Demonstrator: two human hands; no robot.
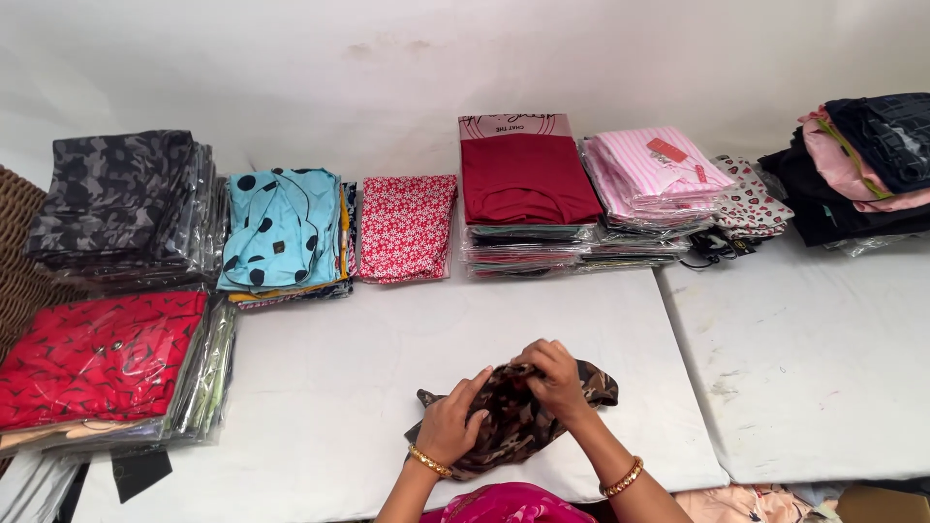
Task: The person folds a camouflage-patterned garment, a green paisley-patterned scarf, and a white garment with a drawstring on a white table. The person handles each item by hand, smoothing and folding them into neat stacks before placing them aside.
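Fingers of our left hand [453,418] and right hand [555,378] close on the camouflage garment [513,421], bunched on the white surface [329,387].

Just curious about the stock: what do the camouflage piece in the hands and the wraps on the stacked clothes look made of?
Camouflage garment: soft matte fabric, as it bunches and folds in both hands. Wrap on the red patterned stack: probably thin clear plastic, glossy with crinkled reflections.

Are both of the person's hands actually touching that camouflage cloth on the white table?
Touching. The head view shows the left hand and right hand both pressed onto the camouflage cloth, fingers curled into its folds.
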